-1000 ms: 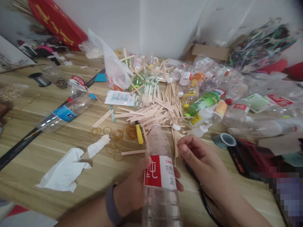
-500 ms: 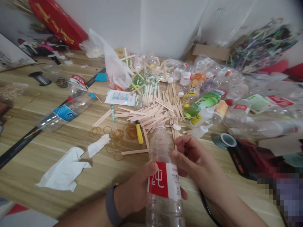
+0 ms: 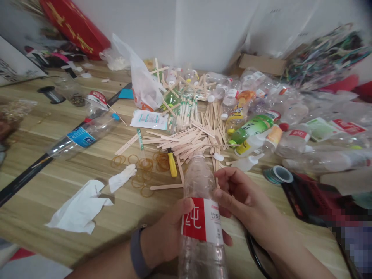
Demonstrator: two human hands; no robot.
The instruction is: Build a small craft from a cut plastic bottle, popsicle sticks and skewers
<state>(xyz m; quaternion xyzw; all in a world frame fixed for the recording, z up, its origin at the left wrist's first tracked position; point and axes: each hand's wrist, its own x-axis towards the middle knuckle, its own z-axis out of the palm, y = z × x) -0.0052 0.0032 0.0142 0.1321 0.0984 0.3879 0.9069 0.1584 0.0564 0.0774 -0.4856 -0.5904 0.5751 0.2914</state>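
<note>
A clear plastic bottle [image 3: 200,250] with a red and white label stands upright in front of me, its neck pointing away and its mouth uncapped. My left hand [image 3: 171,228] is wrapped around its middle, thumb on the label, fingertips showing on the far side. My right hand [image 3: 241,197] is at the bottle's right shoulder, thumb and forefinger closed in a pinch. A pale sliver shows between those fingers, too small to name. Just beyond the bottle's mouth lies a white cap [image 3: 218,157].
Flat wooden sticks [image 3: 186,141] are heaped beyond the bottle. A yellow-handled screwdriver [image 3: 172,164], rubber bands [image 3: 145,164] and crumpled tissue [image 3: 83,207] lie left. Many empty bottles [image 3: 255,126] crowd the right. A blue-labelled bottle [image 3: 81,137] lies far left.
The view has shifted slightly, so the table things sit a little further right. Both hands keep nearly the same place on the bottle.
</note>
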